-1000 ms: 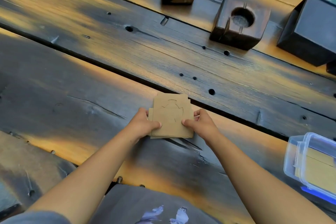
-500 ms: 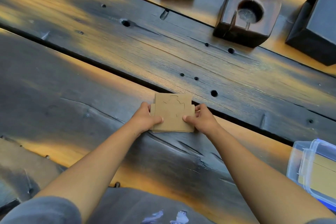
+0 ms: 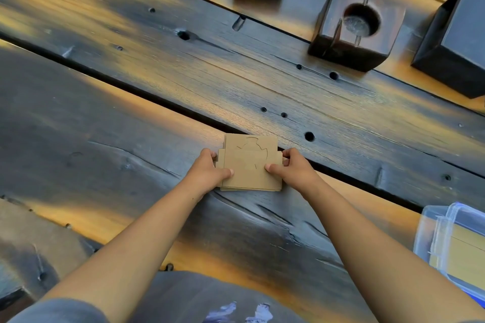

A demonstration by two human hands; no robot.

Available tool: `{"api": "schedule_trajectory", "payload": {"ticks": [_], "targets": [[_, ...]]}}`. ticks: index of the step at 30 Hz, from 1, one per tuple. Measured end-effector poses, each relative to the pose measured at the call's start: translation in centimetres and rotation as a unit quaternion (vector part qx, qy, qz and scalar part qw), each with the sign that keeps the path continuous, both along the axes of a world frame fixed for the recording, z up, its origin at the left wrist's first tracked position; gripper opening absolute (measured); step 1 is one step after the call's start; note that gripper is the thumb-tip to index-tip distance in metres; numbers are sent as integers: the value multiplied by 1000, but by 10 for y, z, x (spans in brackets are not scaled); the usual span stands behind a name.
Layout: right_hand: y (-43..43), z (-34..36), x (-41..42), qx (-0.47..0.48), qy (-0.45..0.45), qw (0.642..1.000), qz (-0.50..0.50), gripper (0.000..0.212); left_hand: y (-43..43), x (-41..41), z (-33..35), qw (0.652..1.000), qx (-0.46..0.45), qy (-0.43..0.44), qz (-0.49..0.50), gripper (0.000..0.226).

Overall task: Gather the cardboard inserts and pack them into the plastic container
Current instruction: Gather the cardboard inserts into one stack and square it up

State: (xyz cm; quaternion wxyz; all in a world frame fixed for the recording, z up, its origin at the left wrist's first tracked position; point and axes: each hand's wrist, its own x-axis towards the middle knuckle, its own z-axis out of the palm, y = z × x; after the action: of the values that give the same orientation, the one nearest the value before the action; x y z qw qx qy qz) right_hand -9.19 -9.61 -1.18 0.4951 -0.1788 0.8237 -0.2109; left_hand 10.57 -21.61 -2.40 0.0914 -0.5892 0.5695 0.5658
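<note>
I see both hands, left hand [image 3: 207,170] and right hand [image 3: 294,169], clamped on the cardboard insert stack [image 3: 249,162] at table centre, squaring it; I judge the next move is lifting it toward the plastic container [image 3: 433,233] at 4 o'clock.

Both forearms extend forward, bare, converging toward the middle. Left hand [image 3: 207,169]: knuckles up, thumb pointing inward, fingers curled down over the far side. Right hand [image 3: 292,168]: mirrored pose, thumb pointing inward toward the left thumb. Hands level with each other, apart, both pinching closed.
</note>
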Motion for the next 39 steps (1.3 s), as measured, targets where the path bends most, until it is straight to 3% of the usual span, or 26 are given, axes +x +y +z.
{"api": "schedule_trajectory", "payload": {"ticks": [3, 7, 11, 14, 19, 24, 31, 39], "targets": [[-3, -1, 1, -1, -33, 999, -37, 78, 0, 0, 2, 999, 21, 8, 28, 72], [-7, -2, 7, 8, -52, 997, -59, 61, -1, -5, 6, 997, 48, 9, 62, 73], [-4, 0, 10, 9, -82, 993, -87, 56, -1, -9, 7, 991, 100, 23, 87, 43], [6, 3, 13, 11, -92, 991, -93, 62, 4, -7, 10, 988, 128, 32, 80, 33], [41, 14, 26, 31, -89, 989, -111, 58, 27, 1, 17, 994, 105, 31, 16, 32], [100, 36, 43, -13, -77, 976, -202, 54, 65, 5, 33, 991, 105, 72, -28, 40], [174, 58, 52, -54, -60, 966, -247, 50, 121, -4, 60, 990, 64, 112, -56, 38], [299, 77, 20, -89, -31, 961, -258, 46, 242, -52, 88, 987, 16, 123, -100, 29]]}}
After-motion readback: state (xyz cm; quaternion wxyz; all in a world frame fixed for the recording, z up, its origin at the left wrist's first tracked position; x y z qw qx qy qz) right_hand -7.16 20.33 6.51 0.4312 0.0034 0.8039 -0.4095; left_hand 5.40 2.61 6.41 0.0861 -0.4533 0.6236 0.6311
